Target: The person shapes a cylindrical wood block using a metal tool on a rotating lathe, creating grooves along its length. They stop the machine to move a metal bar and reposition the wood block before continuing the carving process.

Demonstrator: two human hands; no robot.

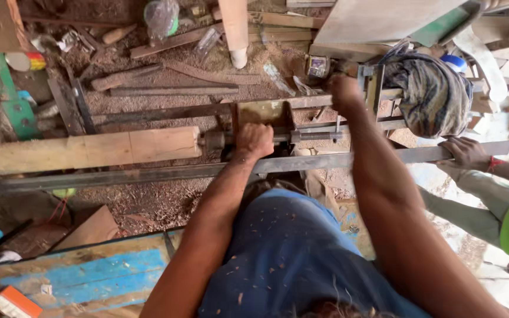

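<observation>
The left hand (254, 140) is clenched around the grey metal tailstock block (225, 141) of a rusty iron lathe frame (148, 172). Just left of it lies the long pale wooden workpiece (89, 150), part rounded, part square, its end touching the tailstock's tip. The right hand (344, 93) grips the crank (369, 82) at the far end of the threaded steel screw rod (310, 136). Beyond hangs a dark patterned cloth bundle (434, 94); a co-worker's hand (466, 153) rests on the rail. Sawdust (166, 203) covers the ground.

Pale matt wooden blank (89, 150), rusty rough metal rails (148, 172), threaded steel screw (313, 136), crumpled patterned cloth (431, 94), coarse sawdust (148, 203).
</observation>
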